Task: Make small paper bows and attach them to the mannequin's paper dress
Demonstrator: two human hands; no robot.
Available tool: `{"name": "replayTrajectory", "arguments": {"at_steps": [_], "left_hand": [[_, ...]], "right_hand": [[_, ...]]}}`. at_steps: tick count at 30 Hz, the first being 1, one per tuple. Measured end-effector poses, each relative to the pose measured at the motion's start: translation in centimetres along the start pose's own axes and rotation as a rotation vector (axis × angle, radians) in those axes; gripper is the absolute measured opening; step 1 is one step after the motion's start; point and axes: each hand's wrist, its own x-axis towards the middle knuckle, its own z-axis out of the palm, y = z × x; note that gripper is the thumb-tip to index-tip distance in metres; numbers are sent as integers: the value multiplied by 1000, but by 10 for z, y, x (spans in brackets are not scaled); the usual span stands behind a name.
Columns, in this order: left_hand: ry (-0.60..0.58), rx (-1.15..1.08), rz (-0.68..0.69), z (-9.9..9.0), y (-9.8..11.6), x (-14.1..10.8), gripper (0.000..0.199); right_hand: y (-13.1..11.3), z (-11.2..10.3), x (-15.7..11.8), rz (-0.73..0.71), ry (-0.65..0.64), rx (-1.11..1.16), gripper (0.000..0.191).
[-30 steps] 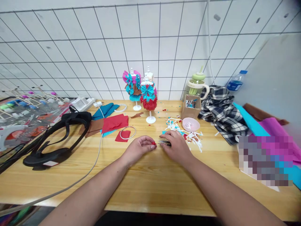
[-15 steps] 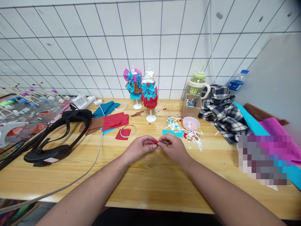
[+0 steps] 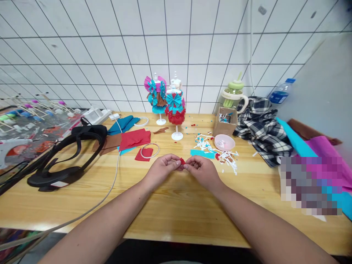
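A small piece of red crepe paper (image 3: 182, 161) is pinched between both hands above the table (image 3: 181, 205). My left hand (image 3: 164, 168) is closed on its left side, thumb and fingertips together. On the other side, the fingertips of my right hand (image 3: 204, 170) close on the same piece. Fingers cover much of it. Beyond the hands, a small dress form (image 3: 176, 106) wears blue and red ruffled paper, and a second dress form (image 3: 158, 96) wears pink, blue and brown. A metal ring (image 3: 150, 150) lies over a red paper square (image 3: 143, 156) left of the hands.
White paper strips (image 3: 229, 159) lie scattered around a pink bowl (image 3: 224, 142), near a cardboard box (image 3: 225, 125) and a green-lidded bottle (image 3: 233, 93). At left are red folded paper (image 3: 135, 138), a black headset (image 3: 68, 172) and a cable (image 3: 108, 194). Checked cloth (image 3: 260, 124) is at right.
The red crepe paper has turned between my fingers and now sticks up as a small ruffled tuft. Both hands have stayed almost in place, while the camera view has shifted slightly.
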Motion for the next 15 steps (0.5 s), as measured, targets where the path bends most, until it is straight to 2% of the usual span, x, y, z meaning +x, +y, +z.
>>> {"name": "replayTrajectory", "arguments": {"at_steps": [6, 10, 13, 15], "left_hand": [[69, -15, 65, 0, -1, 2, 25], [58, 35, 41, -1, -1, 1, 23], [39, 119, 18, -1, 0, 0, 24], [25, 163, 3, -1, 0, 0, 25]], "right_hand": [[0, 7, -1, 44, -43, 78, 15], [-3, 7, -4, 70, -96, 83, 17], [-4, 5, -5, 41, -67, 118, 24], [-3, 4, -4, 19, -34, 93, 20]]}}
